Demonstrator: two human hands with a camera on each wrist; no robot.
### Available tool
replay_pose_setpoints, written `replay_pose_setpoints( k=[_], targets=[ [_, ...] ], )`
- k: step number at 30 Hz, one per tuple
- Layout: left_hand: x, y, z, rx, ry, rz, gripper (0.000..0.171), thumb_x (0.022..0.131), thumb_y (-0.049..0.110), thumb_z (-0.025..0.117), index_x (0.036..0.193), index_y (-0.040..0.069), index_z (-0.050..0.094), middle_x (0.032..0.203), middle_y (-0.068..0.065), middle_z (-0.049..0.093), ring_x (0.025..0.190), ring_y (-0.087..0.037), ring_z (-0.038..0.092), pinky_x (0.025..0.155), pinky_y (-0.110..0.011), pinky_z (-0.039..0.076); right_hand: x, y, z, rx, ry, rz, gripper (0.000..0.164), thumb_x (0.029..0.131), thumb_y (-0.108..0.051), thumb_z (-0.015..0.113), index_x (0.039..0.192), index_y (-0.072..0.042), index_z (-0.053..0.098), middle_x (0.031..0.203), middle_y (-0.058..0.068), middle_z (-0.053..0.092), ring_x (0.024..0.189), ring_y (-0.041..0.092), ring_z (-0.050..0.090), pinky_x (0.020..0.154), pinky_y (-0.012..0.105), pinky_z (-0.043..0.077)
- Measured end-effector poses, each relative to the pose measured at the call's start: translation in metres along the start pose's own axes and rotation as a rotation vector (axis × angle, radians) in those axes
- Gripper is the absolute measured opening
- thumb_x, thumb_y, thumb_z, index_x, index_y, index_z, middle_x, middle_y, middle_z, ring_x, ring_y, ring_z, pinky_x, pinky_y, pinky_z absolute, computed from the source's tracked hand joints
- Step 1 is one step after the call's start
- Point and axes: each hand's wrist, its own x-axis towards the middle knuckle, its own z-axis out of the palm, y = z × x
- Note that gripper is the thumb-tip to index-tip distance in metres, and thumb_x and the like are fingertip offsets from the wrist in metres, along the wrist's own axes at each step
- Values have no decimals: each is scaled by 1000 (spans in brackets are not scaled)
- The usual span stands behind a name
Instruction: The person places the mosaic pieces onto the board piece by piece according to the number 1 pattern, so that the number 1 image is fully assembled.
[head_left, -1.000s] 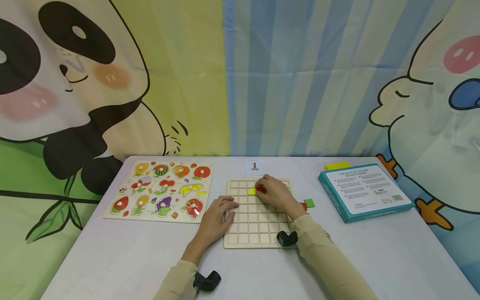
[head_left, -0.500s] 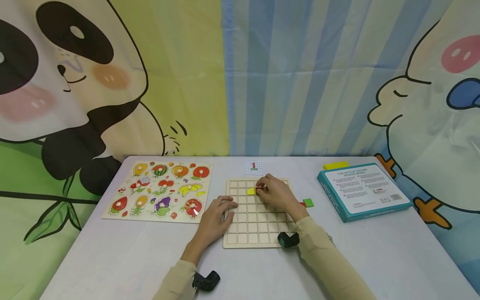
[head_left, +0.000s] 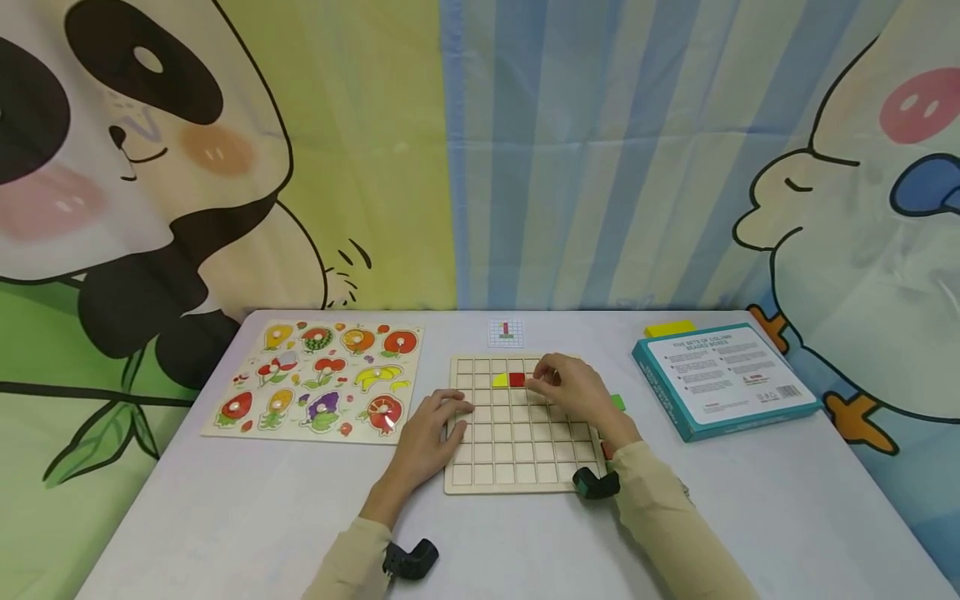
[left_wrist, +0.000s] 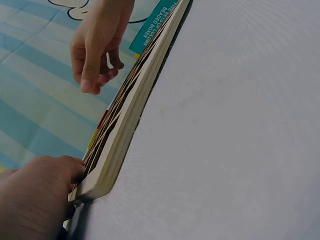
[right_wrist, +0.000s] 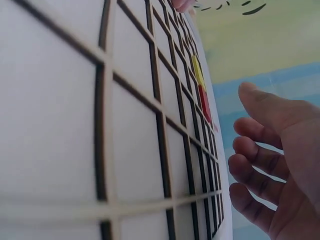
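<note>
A wooden grid board (head_left: 495, 477) lies flat, with a yellow tile (head_left: 500, 381) and a red tile (head_left: 517, 380) side by side in cells of its upper part. My left hand (head_left: 431, 433) rests with relaxed fingers on the board's left edge. Just right of the red tile is my right hand (head_left: 573, 390), raised over the board with fingers loosely bent. The right wrist view shows nothing between the right hand's thumb (right_wrist: 257, 102) and fingers. Part of a green tile (head_left: 618, 402) and a bit of red (head_left: 607, 450) show beside the right forearm, which hides the rest.
Behind the board lies a small printed card (head_left: 506, 333) with a grid pattern. A fruit puzzle board (head_left: 300, 435) occupies the left side of the table. At right are a teal box (head_left: 731, 379) and a yellow object (head_left: 670, 329) behind it.
The right hand has let go of the red tile, which now lies in a cell beside the yellow one. That hand has moved right, away from the tile. The left hand stays put.
</note>
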Motion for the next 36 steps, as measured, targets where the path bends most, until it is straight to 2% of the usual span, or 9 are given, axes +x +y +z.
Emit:
replay_pose_setpoints(
  k=[4, 12, 23, 36],
  targets=[
    [0, 1, 0, -1, -3, -5, 22, 88, 18, 64, 109, 23, 68, 125, 3, 57, 113, -19, 56, 86, -37, 50, -8, 8, -5, -1, 15, -18, 15, 88, -31, 65, 84, -17, 61, 70, -5, 55, 61, 11, 47, 58, 27, 39],
    [1, 1, -1, 6, -2, -2, 22, 88, 18, 64, 109, 24, 68, 125, 3, 57, 111, -19, 56, 84, -37, 50, -24, 20, -19, -2, 38, 11, 10, 88, -19, 62, 80, -14, 57, 66, -3, 51, 59, 11, 44, 56, 25, 36],
    [2, 0, -1, 5, -15, -11, 22, 88, 18, 64, 109, 23, 68, 125, 3, 57, 112, -19, 56, 85, -37, 50, -44, 45, -31, -14, 27, 100, 13, 89, -24, 64, 87, -12, 59, 72, -1, 54, 64, 13, 48, 57, 25, 40],
    [2, 0, -2, -11, -20, -10, 22, 88, 18, 64, 109, 23, 67, 126, 3, 57, 114, -19, 55, 87, -38, 50, -61, 59, -35, -24, -11, 113, 9, 88, -19, 65, 91, -12, 61, 77, -2, 58, 71, 13, 51, 65, 25, 43]
  ],
)
